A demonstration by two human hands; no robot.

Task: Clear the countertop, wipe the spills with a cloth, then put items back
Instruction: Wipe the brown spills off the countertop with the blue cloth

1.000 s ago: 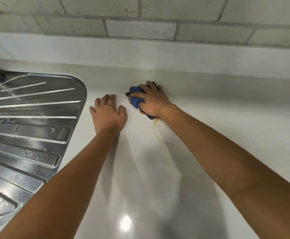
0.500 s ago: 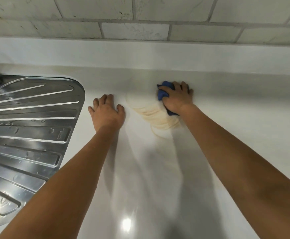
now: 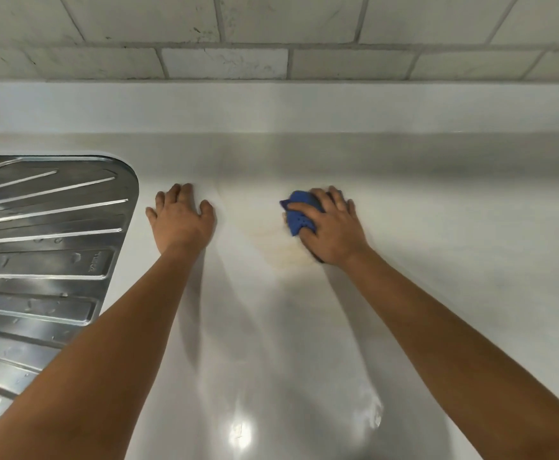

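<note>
Right hand [image 3: 333,227] — fingers around cloth [image 3: 299,215]

Most of the blue cloth [image 3: 299,216] lies hidden under the right hand [image 3: 329,229]; only its left part shows past the thumb. The pale yellowish smear [image 3: 279,250] on the counter [image 3: 454,260] is faint, and its right end disappears beneath that hand. The metal drainboard [image 3: 46,247] is cut off by the left edge. The stamped lettering [image 3: 93,262] on it is too small to read. Both forearms run out of the near edge.
</note>
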